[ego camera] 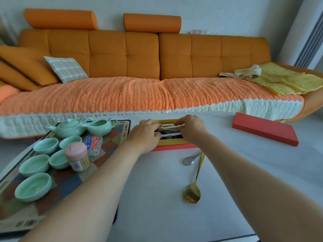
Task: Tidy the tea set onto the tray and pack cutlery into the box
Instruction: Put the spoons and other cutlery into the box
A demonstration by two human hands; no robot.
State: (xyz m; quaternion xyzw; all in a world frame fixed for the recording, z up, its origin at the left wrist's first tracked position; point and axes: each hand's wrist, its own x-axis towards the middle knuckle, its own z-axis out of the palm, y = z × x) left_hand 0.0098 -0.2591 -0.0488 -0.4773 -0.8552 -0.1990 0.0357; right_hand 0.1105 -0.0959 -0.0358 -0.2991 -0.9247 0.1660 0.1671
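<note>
Cutlery (169, 130) between both hands' fingers (180, 123)

tea set (52, 152) on tray (115, 135), left of box (172, 142)

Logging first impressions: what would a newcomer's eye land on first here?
The left hand and right hand meet over the gold-rimmed cutlery box, pinching cutlery. Left of it a mint-green tea set crowds the patterned tray; a gold spoon and silver spoon lie loose on the white table, nearer the camera.
</note>
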